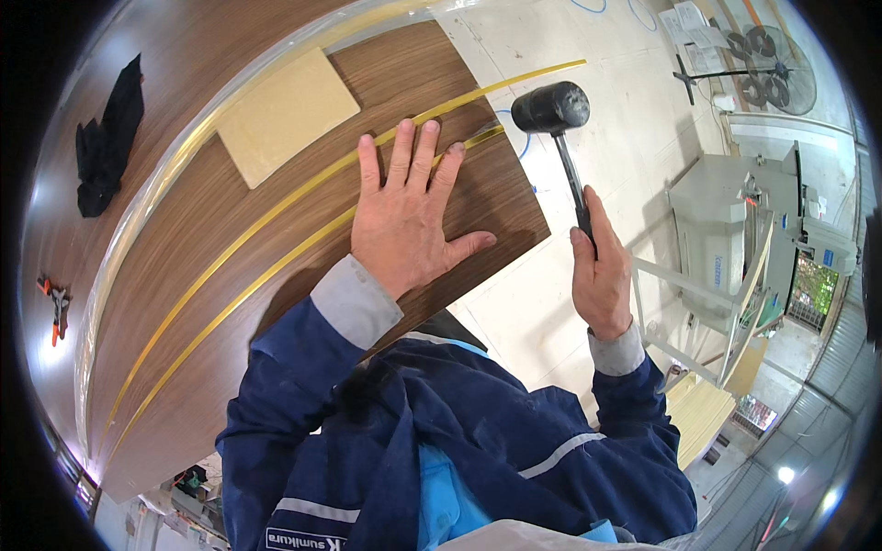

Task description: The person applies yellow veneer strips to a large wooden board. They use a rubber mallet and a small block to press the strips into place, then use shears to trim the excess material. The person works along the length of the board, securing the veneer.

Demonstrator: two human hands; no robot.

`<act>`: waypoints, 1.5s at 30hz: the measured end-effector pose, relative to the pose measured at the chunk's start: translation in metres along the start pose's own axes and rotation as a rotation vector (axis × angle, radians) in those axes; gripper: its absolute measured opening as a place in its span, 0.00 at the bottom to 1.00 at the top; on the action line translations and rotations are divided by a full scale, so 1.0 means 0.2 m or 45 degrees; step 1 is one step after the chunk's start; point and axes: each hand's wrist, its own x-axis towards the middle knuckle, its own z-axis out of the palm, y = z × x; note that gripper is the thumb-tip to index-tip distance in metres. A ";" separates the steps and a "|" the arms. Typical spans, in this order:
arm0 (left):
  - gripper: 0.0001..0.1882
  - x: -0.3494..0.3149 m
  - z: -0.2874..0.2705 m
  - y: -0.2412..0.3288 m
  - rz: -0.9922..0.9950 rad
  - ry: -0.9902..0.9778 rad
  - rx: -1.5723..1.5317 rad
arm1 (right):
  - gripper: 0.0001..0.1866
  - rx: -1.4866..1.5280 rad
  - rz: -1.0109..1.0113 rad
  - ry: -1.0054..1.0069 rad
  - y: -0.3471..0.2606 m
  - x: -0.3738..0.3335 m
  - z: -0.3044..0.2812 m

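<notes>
Your left hand (400,219) lay palm down on the brown wood-grain counter (501,197), its fingers (401,156) straight and fanned apart, with the thumb stretched well out to the right. Those fingers crossed two long yellow strips (249,229): the upper one ran beneath the fingertips and on past the counter's edge, while the lower one passed under the hand and showed again beyond your index finger. You had nothing grasped on that side.

Your right hand (604,280) was closed around the handle of a black mallet (551,108), thumb and fingers on either side of it. You held the mallet beyond the counter's right edge, its head raised near the projecting strip but apart from it.

Past your left fingertips lay a tan rectangular board (288,119); farther left were a black cloth (110,138) and an orange-handled tool (57,308).
</notes>
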 end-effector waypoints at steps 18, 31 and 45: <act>0.51 0.02 -0.01 0.00 0.057 0.059 0.030 | 0.29 -0.147 0.084 -0.264 -0.02 -0.01 -0.09; 0.60 -0.01 -0.07 0.05 0.189 -0.261 0.239 | 0.27 -0.131 -0.048 -0.309 0.00 -0.05 -0.05; 0.64 -0.54 -0.22 -0.09 -0.210 -0.168 -0.024 | 0.26 0.007 0.030 -0.343 0.00 -0.05 -0.05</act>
